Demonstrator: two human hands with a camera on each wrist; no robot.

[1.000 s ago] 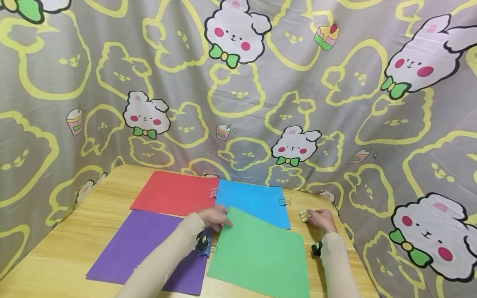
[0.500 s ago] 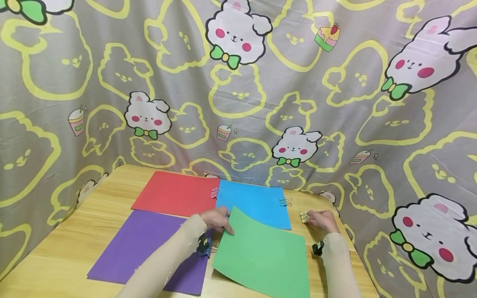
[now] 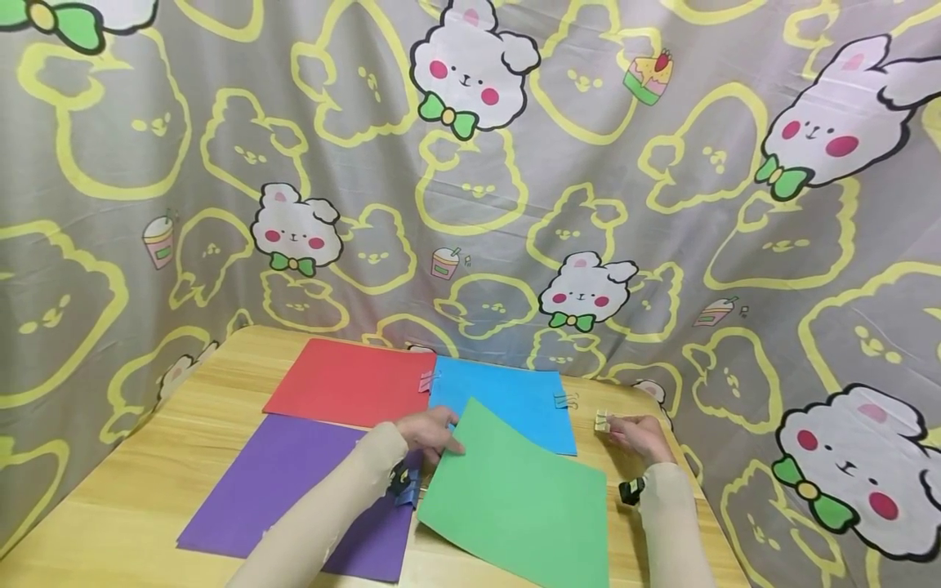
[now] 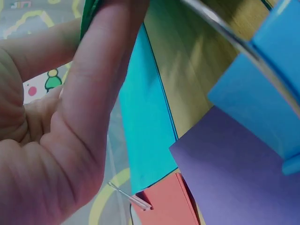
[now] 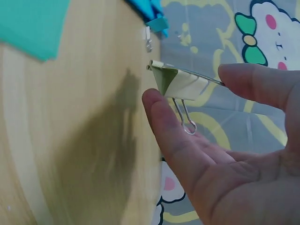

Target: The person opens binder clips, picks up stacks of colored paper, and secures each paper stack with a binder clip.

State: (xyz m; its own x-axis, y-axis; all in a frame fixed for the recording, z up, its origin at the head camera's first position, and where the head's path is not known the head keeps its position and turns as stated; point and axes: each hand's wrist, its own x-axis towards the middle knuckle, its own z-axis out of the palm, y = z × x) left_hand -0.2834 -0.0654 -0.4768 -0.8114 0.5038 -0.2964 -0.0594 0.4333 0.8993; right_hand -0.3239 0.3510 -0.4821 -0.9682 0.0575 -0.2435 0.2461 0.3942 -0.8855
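My left hand (image 3: 430,434) pinches the green paper (image 3: 522,498) near its far left corner, between thumb and fingers. The sheet's left side is raised off the table and curves. In the left wrist view only a sliver of green shows at the fingertips. At the right, my right hand (image 3: 641,437) holds a pale yellow binder clip (image 5: 185,84). The thumb is on one wire handle, the fingers are on the other side, and the second wire handle hangs free. The clip is apart from the green paper.
Red paper (image 3: 353,382) with a pink binder clip (image 3: 426,381) lies at the back left. Blue paper (image 3: 507,392) beside it bears a blue-green clip (image 3: 564,400). Purple paper (image 3: 272,482) with a blue clip (image 3: 408,490) is at the front left. A patterned curtain (image 3: 500,196) surrounds the wooden table (image 3: 95,523).
The green paper's left side has risen off the table, its corner lifting and bending with my left hand. My right hand stays nearly in place with the clip, turned slightly.
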